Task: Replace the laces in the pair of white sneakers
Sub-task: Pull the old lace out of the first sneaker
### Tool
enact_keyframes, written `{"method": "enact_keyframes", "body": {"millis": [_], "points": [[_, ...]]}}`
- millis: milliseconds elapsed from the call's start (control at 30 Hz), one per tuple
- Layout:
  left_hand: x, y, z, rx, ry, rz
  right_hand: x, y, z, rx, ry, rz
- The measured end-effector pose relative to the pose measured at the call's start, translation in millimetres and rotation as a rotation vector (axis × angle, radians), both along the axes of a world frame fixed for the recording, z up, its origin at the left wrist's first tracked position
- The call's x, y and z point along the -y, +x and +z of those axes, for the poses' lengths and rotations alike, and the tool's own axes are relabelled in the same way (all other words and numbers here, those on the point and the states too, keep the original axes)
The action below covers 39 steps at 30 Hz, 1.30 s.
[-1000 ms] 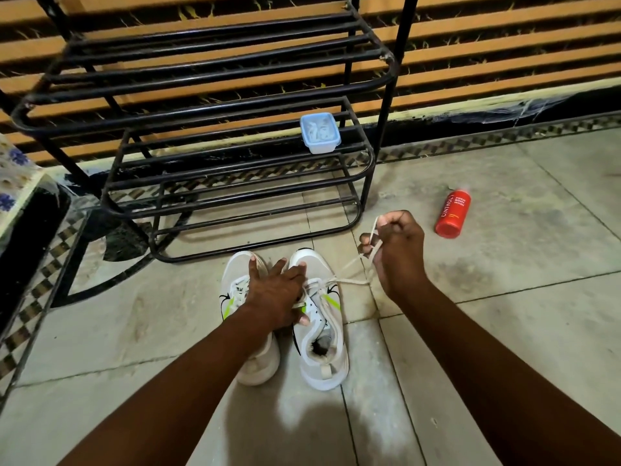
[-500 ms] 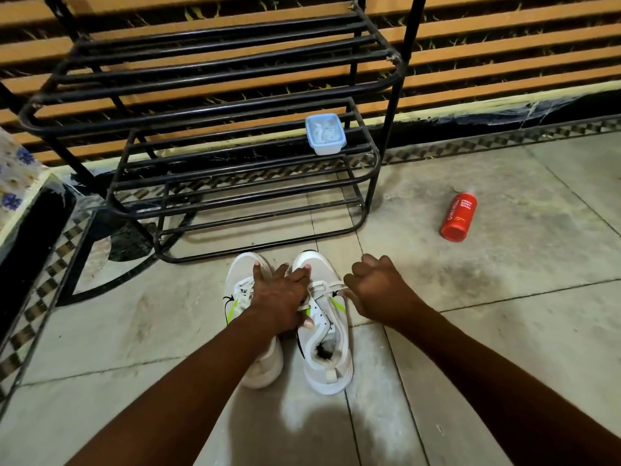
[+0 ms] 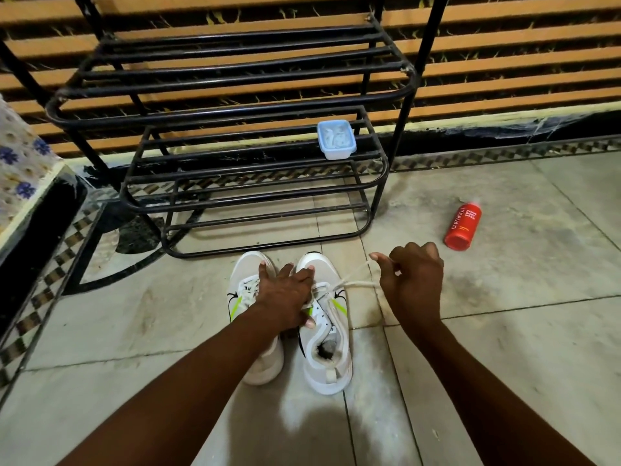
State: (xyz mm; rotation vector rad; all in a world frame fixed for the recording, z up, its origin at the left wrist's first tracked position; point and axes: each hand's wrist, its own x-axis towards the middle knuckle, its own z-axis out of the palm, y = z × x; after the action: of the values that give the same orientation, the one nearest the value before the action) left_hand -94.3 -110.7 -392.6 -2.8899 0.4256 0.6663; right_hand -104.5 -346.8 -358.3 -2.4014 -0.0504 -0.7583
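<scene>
- The scene is being lit dimly and warmly, with the strongest light being cast on the floor tiles (image 3: 504,331) at the right and middle.
- The near left corner and the far base of the wall are being left in deep shade.
- A soft dark shadow is being thrown on the tiles just near of the white sneakers (image 3: 322,331), between the two forearms.
- Dull highlights are being picked up along the black bars of the rack (image 3: 235,79).
- Straight lines are being bent outward at the edges by the wide-angle lens, most plainly in the wall slats (image 3: 504,62).
- The middle is being rendered sharply; the patterned cloth (image 3: 20,163) at the far left is being softened slightly.
- No heavy motion blur is being shown.
</scene>
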Motion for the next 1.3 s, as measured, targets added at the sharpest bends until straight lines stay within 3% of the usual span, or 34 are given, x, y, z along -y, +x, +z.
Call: {"method": "enact_keyframes", "body": {"millis": [167,267,333,467,533,667,867,1033,1167,1300], "points": [[-0.4,-1.8,0.9,-0.007,-0.004,0.002,-18.1,-3.6,5.6,0.002,0.226,0.051],[-0.4,-2.0,1.1,-0.001,-0.005,0.01,-30.7,0.4,13.9,-0.134,0.833,0.245],[0.4,-2.9,1.6,0.006,-0.003,0.014,-36.7,2.6,11.8,-0.274,1.005,0.294],[1.9,-7.5,5.3,0.05,0.005,-0.012,-30.1,12.0,-11.6,-0.175,0.401,0.311],[2.5,-9.3,6.0,0.071,-0.025,-0.02,-20.0,17.9,-21.5,-0.124,0.13,0.428],[4.5,-11.4,8.7,0.064,-0.057,-0.04,-13.0,15.5,-43.7,-0.282,-0.214,0.63],[5.1,-12.3,10.4,0.08,-0.059,-0.057,-17.0,7.7,-63.3,-0.323,-0.39,0.738],[1.3,-10.7,10.5,0.123,-0.1,-0.099,-24.7,21.5,-58.0,-0.303,-0.578,0.641],[1.4,-11.0,9.1,0.185,-0.108,-0.123,-33.7,27.7,-50.4,-0.565,-0.597,0.504],[-0.1,-12.7,9.2,0.207,-0.117,-0.132,-37.8,29.5,-54.1,-0.632,-0.625,0.436]]}}
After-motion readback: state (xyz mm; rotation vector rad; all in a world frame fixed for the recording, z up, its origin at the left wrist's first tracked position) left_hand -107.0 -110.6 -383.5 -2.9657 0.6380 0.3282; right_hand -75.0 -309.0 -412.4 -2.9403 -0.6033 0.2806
